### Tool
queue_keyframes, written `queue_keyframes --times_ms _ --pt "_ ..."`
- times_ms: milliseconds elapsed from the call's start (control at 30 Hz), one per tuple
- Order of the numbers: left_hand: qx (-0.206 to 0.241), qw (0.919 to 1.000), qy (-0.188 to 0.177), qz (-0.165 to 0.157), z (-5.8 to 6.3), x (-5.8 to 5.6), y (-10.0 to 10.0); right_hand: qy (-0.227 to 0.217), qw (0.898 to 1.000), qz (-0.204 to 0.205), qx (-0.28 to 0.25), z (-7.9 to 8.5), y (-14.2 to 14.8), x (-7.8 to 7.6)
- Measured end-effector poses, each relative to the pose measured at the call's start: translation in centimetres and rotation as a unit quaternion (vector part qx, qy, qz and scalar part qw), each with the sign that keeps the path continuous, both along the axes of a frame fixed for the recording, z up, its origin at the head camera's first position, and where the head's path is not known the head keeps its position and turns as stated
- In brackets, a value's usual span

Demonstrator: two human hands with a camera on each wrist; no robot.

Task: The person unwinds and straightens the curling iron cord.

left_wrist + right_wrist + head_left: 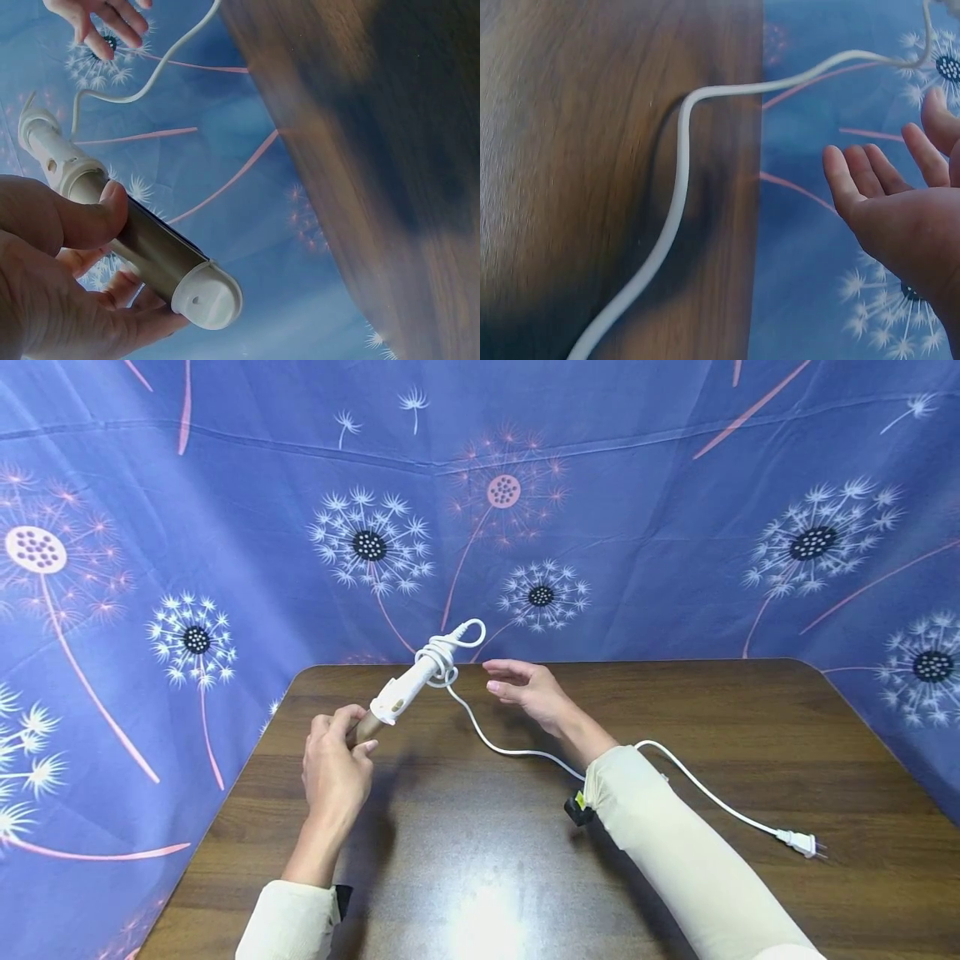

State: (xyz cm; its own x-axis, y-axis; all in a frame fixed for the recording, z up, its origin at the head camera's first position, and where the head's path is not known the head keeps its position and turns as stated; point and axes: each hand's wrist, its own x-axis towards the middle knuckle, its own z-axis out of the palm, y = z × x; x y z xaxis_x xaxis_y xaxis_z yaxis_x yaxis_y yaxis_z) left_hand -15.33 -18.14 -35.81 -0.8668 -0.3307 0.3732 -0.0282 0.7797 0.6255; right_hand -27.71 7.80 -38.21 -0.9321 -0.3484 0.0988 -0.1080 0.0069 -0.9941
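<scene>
My left hand grips a curling iron by its bronze barrel, thumb on one side and fingers on the other. The iron tilts up over the table, its white handle pointing away and its rounded white tip toward me. Loops of white cord are wound around the handle's far end. Right of these loops, my right hand hovers with fingers relaxed and nothing in them. From the loops the cord hangs down and passes under my right forearm.
A brown wooden table spans the area below both hands. On its right side lies the two-prong plug at the cord's end. A blue dandelion-print cloth hangs behind and beside the table.
</scene>
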Motion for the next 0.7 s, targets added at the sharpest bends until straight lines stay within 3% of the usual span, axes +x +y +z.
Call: queue_keyframes --times_ms 267,500,700 --pt "-0.006 0.9999 0.003 -0.011 0.0 0.0 0.3 0.028 1.0 0.002 0.002 -0.1 -1.3 0.2" --pt "-0.005 0.9999 -0.005 -0.015 0.1 0.1 0.6 0.036 0.999 0.023 -0.032 0.1 -2.6 0.4" --pt "-0.004 0.9998 -0.014 -0.014 0.2 0.2 0.8 0.049 0.999 0.005 -0.007 0.2 -3.3 0.5"
